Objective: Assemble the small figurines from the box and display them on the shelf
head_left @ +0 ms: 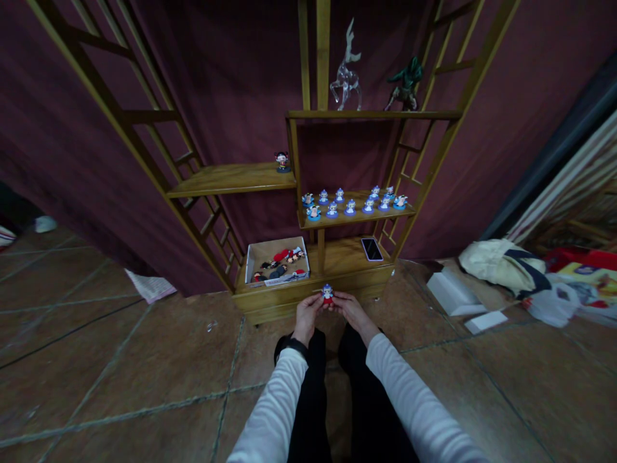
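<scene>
Left hand [308, 314]: pinched closed on figure [328, 294], left side
Right hand [352, 310]: likewise, right side
Figure's axis: held upright, neither hand nearer

The figurine [328, 292] is small, with a blue-violet head that rises to a rounded knob, a pale face and a bluish body. Its bottom is red; whether that is a base or part of the figure is too small to tell. It stands upright between the fingertips of both hands [307, 315], held low in front of the shelf [274, 306], its face toward the camera.
</scene>
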The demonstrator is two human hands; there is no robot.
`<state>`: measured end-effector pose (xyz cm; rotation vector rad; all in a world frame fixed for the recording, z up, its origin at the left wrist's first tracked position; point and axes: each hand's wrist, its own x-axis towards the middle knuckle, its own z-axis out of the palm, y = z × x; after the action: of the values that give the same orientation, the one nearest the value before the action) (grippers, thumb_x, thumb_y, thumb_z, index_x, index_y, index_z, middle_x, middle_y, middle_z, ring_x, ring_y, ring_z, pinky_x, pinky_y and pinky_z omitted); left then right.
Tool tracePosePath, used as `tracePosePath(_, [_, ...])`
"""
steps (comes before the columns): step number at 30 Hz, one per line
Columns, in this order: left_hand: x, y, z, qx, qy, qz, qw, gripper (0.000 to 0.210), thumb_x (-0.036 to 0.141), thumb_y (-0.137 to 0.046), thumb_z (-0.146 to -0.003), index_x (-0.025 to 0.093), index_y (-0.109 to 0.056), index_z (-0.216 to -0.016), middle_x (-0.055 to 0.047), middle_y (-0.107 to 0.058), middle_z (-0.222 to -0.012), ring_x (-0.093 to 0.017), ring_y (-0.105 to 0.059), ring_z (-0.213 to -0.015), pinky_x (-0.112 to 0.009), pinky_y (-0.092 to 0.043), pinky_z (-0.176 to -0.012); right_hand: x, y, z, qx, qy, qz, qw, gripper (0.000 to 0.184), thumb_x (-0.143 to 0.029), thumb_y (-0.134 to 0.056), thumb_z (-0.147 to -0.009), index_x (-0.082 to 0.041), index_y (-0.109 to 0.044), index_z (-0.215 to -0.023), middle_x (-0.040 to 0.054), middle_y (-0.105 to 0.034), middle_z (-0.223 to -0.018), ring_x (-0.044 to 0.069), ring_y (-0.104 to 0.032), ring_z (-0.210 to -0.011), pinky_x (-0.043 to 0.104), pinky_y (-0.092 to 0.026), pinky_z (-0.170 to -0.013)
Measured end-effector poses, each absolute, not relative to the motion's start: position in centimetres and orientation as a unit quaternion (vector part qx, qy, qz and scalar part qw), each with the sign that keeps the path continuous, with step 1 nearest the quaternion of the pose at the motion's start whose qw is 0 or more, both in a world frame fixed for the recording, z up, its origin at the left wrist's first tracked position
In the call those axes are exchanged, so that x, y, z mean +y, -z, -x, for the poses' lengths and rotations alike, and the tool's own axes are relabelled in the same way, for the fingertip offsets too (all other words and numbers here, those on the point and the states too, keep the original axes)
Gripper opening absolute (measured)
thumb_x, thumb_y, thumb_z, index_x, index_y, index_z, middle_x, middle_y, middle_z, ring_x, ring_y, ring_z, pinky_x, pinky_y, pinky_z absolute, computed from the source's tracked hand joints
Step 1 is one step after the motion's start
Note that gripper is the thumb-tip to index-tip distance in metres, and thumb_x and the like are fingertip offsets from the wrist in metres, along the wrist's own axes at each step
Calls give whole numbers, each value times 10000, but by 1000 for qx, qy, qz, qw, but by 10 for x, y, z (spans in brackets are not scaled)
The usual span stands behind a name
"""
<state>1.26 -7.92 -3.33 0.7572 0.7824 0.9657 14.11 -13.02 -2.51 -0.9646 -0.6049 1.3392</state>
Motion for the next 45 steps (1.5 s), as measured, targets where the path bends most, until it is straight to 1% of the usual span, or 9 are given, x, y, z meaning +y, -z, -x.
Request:
tracePosePath(5, [-80,33,-13,364,-446,-340,743,344,234,-818,-557,91,-689,-842,-99,-707,-792,-143,-653,-643,-306,-526,-717,-130,25,-141,-257,-587,426,638,292,-272,-771,-598,-146,-697,-851,68,-704,-816,135,-612,-662,289,-481,-677])
tracePosePath(12, [-83,28,-12,343,-448,-349,748,327,269,-807,-568,108,-684,-823,-70,-699,-779,-125,-640,-640,-298,-519,-738,-131,24,-140,-250,-582,431,642,298,-282,-762,-602,-155,-690,-862,49,-690,-752,123,-590,-619,278,-473,-639])
tracePosePath(19, [-82,31,-12,336,-435,-359,754,394,229,-800,-567,123,-659,-920,-66,-691,-808,-130,-645,-708,-290,-498,-770,-130,25,-139,-220,-562,463,649,349,-257,-762,-567,-171,-684,-896,26,-686,-717,117,-582,-590,265,-464,-601])
tracePosePath(25, [-79,36,-13,334,-423,-373,755,430,233,-809,-547,118,-661,-935,-76,-694,-832,-143,-641,-730,-287,-483,-763,-129,24,-139,-228,-566,450,652,337,-253,-769,-551,-166,-682,-865,23,-684,-713,111,-578,-585,252,-453,-591])
tracePosePath(29, [-78,36,-13,336,-417,-393,747,463,226,-823,-511,118,-662,-932,-77,-695,-822,-153,-638,-730,-290,-472,-751,-130,23,-139,-229,-567,450,651,318,-265,-771,-551,-166,-680,-839,31,-689,-737,118,-587,-598,270,-468,-620])
tracePosePath(34, [-78,37,-15,352,-441,-410,716,456,202,-828,-481,135,-643,-892,-55,-689,-798,-146,-628,-725,-288,-467,-745,-130,23,-138,-231,-567,445,654,340,-272,-777,-546,-163,-677,-852,37,-695,-776,126,-601,-627,272,-472,-628])
tracePosePath(40, [-79,40,-16,358,-462,-433,686,409,209,-818,-494,146,-618,-845,-35,-679,-787,-139,-617,-726,-281,-467,-741,-132,22,-138,-247,-571,434,652,326,-280,-778,-557,-172,-686,-850,48,-703,-828,148,-627,-692,293,-488,-670])
tracePosePath(45, [-79,39,-17,362,-460,-437,682,394,207,-809,-510,149,-617,-849,-43,-682,-807,-154,-626,-768,-295,-468,-766,-132,23,-139,-253,-573,431,650,319,-268,-773,-553,-175,-688,-846,54,-707,-874,168,-637,-762,305,-498,-706])
